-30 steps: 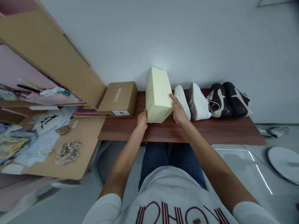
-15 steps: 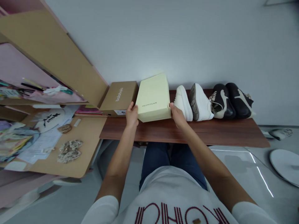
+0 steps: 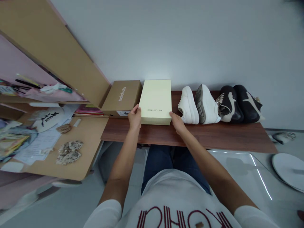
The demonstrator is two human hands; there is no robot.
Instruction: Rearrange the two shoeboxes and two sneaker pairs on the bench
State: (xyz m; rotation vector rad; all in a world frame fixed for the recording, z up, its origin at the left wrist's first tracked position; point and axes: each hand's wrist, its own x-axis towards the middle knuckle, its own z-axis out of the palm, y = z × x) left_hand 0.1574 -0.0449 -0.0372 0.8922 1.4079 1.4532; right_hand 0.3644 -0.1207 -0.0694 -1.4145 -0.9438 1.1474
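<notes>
A pale yellow shoebox (image 3: 155, 95) marked MEIZHIYUAN lies flat on the dark wooden bench (image 3: 201, 135), close to the wall. At its front left corner, my left hand (image 3: 135, 117) is closed on the side. My right hand (image 3: 177, 123) grips the front right corner, thumb near the lid's edge. Just left of it stands a brown shoebox (image 3: 122, 96) lettered balabala. To the right of my right hand are white sneakers (image 3: 190, 106), one upright and one turned so its sole shows.
Black shoes (image 3: 245, 106) with cream markings stand at the bench's right part. On the left, a desk (image 3: 92, 133) holds a white cap (image 3: 51, 118), papers and a patterned scrunchie (image 3: 69, 152). A round white object (image 3: 288, 171) is at the lower right.
The yellow shoebox has turned from a skewed, tilted position to lie square with the wall. My right hand has shifted slightly left with it, farther from the white sneakers.
</notes>
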